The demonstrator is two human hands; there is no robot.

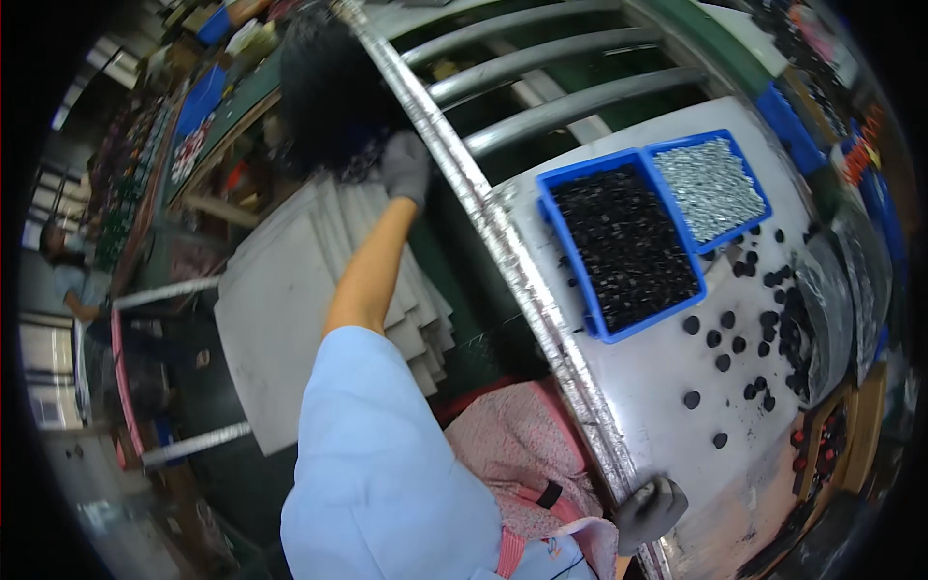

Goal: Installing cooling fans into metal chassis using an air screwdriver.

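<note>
My left arm reaches far forward past the table's edge. My left hand [406, 166], in a grey glove, is at the side of a dark black bundle [333, 92], perhaps a bag; its fingers are hidden there. Below that hand lies a stack of flat grey sheets [280, 309]. My right hand [650, 512], also gloved in grey, rests at the near end of the table's foil-wrapped metal edge [541, 300]. Its fingers are curled in, and whatever they may hold is out of sight.
On the white tabletop [638, 387] stand a blue tray [623, 246] of small black parts and a blue tray [710, 188] of silvery parts. Loose black round pieces [723, 362] lie beside a clear plastic bag [826, 319]. Metal rollers [580, 106] span the far side. Another person [72, 275] is at far left.
</note>
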